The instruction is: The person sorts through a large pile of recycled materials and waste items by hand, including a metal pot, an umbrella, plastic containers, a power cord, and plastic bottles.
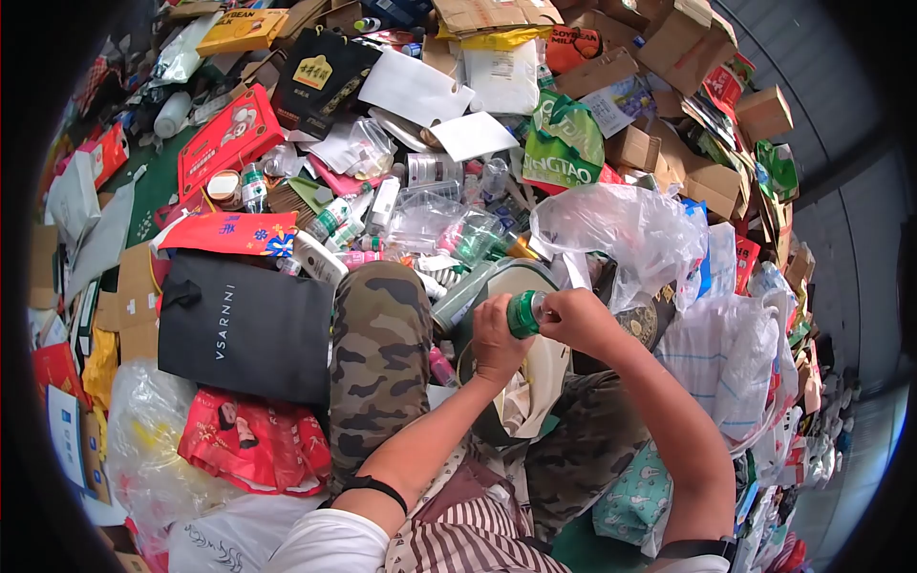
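Note:
My left hand is wrapped round a green plastic bottle, held above my lap. My right hand is closed at the bottle's clear end, with its fingertips hiding that end. Below both hands, between my knees, stands a pale open container with some light scraps inside. A clear plastic bag lies just beyond my right hand.
Mixed waste surrounds me. A black paper bag stands left of my knee, and a red plastic bag lies nearer. Several bottles lie ahead, by a green bag. Cardboard is piled at the back right.

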`<state>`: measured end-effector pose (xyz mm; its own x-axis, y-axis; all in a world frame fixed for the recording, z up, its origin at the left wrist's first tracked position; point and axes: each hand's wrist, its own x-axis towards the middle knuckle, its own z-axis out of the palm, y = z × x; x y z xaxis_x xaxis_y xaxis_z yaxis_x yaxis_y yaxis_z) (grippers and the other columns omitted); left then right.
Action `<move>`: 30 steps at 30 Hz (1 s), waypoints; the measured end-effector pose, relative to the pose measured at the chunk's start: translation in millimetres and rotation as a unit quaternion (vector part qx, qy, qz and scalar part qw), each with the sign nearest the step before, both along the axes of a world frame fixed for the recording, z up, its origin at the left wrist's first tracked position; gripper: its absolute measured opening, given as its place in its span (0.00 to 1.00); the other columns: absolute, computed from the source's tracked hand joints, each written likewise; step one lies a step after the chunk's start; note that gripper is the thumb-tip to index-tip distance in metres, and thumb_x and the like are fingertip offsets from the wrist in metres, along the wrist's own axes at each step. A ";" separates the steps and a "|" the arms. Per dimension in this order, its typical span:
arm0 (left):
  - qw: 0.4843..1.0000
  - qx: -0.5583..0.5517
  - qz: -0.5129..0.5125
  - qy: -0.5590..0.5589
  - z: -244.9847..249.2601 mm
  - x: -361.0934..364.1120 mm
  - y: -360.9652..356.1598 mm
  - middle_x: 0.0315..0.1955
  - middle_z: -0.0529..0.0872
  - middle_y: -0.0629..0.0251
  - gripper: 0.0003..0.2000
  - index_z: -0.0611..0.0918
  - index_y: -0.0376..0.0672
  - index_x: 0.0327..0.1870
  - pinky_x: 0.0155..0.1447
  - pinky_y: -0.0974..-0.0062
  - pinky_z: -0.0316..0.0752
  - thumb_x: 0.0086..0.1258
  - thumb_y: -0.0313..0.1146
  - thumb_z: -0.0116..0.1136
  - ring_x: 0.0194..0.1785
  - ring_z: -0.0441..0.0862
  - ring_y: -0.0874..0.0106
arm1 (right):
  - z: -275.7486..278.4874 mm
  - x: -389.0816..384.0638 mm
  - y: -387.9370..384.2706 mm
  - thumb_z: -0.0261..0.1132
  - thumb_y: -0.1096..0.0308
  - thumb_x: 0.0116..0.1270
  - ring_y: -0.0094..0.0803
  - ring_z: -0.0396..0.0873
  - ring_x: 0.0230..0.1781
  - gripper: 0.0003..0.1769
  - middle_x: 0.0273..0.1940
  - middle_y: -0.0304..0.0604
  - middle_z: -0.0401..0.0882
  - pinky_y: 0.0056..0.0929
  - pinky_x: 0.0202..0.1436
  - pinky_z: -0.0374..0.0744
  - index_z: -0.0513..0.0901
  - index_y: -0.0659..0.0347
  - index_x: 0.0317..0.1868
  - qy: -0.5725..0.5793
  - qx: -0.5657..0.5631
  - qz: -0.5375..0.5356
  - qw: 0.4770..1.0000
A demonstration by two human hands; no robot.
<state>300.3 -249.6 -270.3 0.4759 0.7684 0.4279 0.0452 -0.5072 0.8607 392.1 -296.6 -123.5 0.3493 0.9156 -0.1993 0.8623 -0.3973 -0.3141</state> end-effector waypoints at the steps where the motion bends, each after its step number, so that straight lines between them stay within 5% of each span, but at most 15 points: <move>1: 1.000 0.000 -0.001 -0.001 -0.1 0.4 0.1 0.43 0.71 0.55 0.34 0.65 0.41 0.51 0.54 0.62 0.64 0.38 0.28 0.69 0.48 0.69 0.54 | 2.6 0.3 0.7 0.63 0.69 0.44 0.48 0.76 0.25 0.08 0.21 0.54 0.75 0.37 0.31 0.74 0.77 0.67 0.22 0.003 -0.012 -0.002 1.000; 8: 1.000 0.007 -0.002 -0.006 1.4 1.7 -1.6 0.43 0.72 0.55 0.33 0.66 0.41 0.51 0.53 0.62 0.65 0.38 0.27 0.68 0.48 0.69 0.54 | 7.8 10.8 0.7 0.64 0.71 0.44 0.40 0.69 0.15 0.07 0.16 0.50 0.71 0.32 0.24 0.70 0.76 0.67 0.22 0.028 -0.006 0.035 0.999; 11: 1.000 0.010 -0.004 -0.015 0.5 1.6 -1.6 0.43 0.72 0.55 0.33 0.66 0.40 0.51 0.53 0.62 0.65 0.38 0.27 0.68 0.48 0.69 0.54 | 15.7 9.8 4.0 0.64 0.70 0.43 0.43 0.73 0.17 0.08 0.17 0.52 0.73 0.33 0.25 0.72 0.76 0.67 0.20 0.044 -0.040 0.021 0.998; 15: 1.000 0.015 -0.009 -0.026 3.4 1.9 -0.4 0.43 0.72 0.55 0.33 0.66 0.40 0.51 0.53 0.62 0.66 0.38 0.27 0.68 0.48 0.69 0.54 | 18.1 10.4 -1.2 0.63 0.72 0.44 0.31 0.65 0.14 0.07 0.16 0.49 0.70 0.28 0.23 0.69 0.76 0.68 0.23 0.074 -0.016 0.016 0.997; 18: 1.000 0.016 -0.013 -0.022 5.8 0.1 -0.1 0.43 0.72 0.56 0.33 0.66 0.40 0.50 0.53 0.62 0.66 0.38 0.27 0.67 0.48 0.70 0.55 | 15.1 9.3 -5.4 0.64 0.68 0.45 0.41 0.71 0.16 0.09 0.16 0.50 0.72 0.30 0.24 0.71 0.76 0.66 0.20 0.060 0.011 0.013 0.998; 24: 0.999 0.008 -0.030 -0.020 2.0 -0.3 -5.1 0.42 0.73 0.57 0.33 0.67 0.41 0.50 0.53 0.63 0.66 0.37 0.28 0.67 0.47 0.70 0.56 | 20.2 11.6 -8.6 0.64 0.67 0.46 0.42 0.73 0.17 0.09 0.17 0.48 0.74 0.31 0.26 0.72 0.77 0.65 0.21 0.091 -0.034 0.003 0.995; 28: 1.000 0.003 -0.007 -0.025 5.8 0.1 -3.7 0.43 0.72 0.57 0.34 0.66 0.42 0.51 0.53 0.63 0.66 0.37 0.28 0.68 0.47 0.70 0.56 | 8.1 -1.7 -16.2 0.65 0.61 0.45 0.45 0.77 0.24 0.10 0.21 0.46 0.76 0.36 0.30 0.75 0.79 0.59 0.23 -0.067 0.067 0.020 0.995; 30: 0.999 -0.003 0.014 -0.028 1.0 2.5 -4.1 0.43 0.72 0.57 0.34 0.65 0.42 0.52 0.53 0.62 0.66 0.39 0.28 0.67 0.48 0.69 0.56 | 15.0 -21.1 -16.7 0.66 0.58 0.47 0.42 0.77 0.30 0.17 0.34 0.44 0.76 0.35 0.33 0.76 0.77 0.56 0.36 -0.108 0.078 -0.046 0.990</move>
<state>302.9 -253.6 -269.2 0.4292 0.7840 0.4486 0.0103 -0.5008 0.8655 371.0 -313.3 -108.6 0.4513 0.8919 0.0305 0.8787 -0.4382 -0.1894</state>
